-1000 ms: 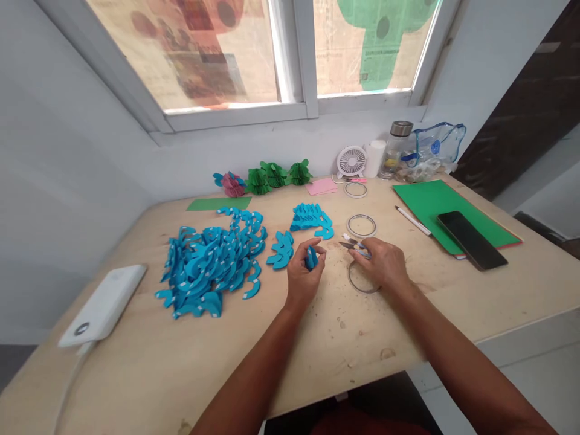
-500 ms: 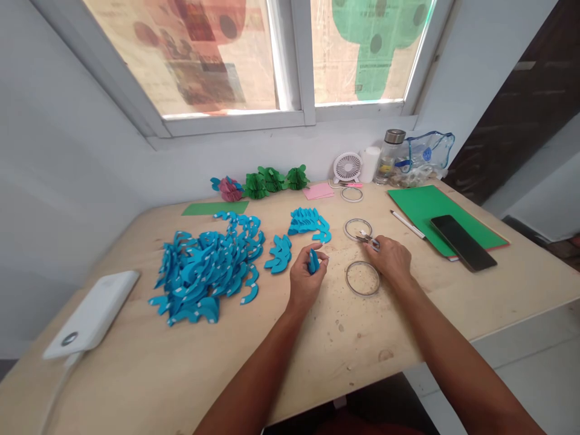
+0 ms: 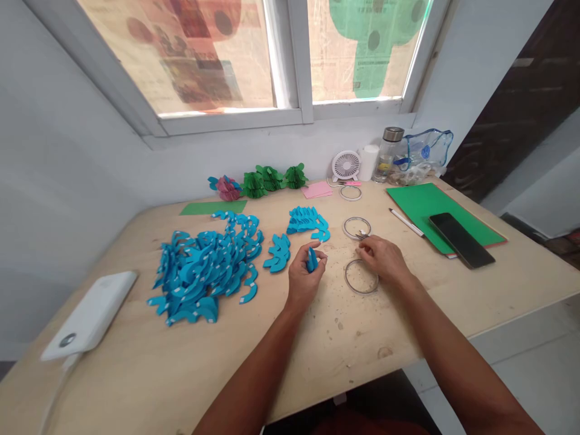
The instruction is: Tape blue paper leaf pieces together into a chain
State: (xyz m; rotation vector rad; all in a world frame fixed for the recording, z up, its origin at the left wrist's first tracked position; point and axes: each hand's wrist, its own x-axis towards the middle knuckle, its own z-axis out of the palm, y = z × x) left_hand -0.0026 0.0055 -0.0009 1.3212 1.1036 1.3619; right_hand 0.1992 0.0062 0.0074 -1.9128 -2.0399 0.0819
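My left hand (image 3: 306, 273) is closed around a small folded stack of blue paper pieces (image 3: 312, 258), held above the table. To its right, my right hand (image 3: 384, 258) is low over the table with its fingers curled together. The pointed metal end of a small tool (image 3: 361, 236) shows just beyond these fingers, over the middle metal ring (image 3: 345, 228); whether they grip it is hidden. A nearer metal ring (image 3: 348, 279) lies partly under this hand. Behind my left hand are a row of blue scalloped paper (image 3: 308, 219) and a smaller blue cluster (image 3: 278, 254).
A large pile of blue paper pieces (image 3: 199, 272) covers the left middle of the table (image 3: 272, 338). At far left lies a white power bank (image 3: 90, 314) with a cable. A phone (image 3: 462, 240) rests on green sheets (image 3: 417, 202) at right. A small fan (image 3: 347, 165) and bottle (image 3: 388, 156) stand behind.
My right hand has shifted slightly left and now covers more of the metal tool, which stays nearly in place. My left hand keeps its hold on the blue paper.
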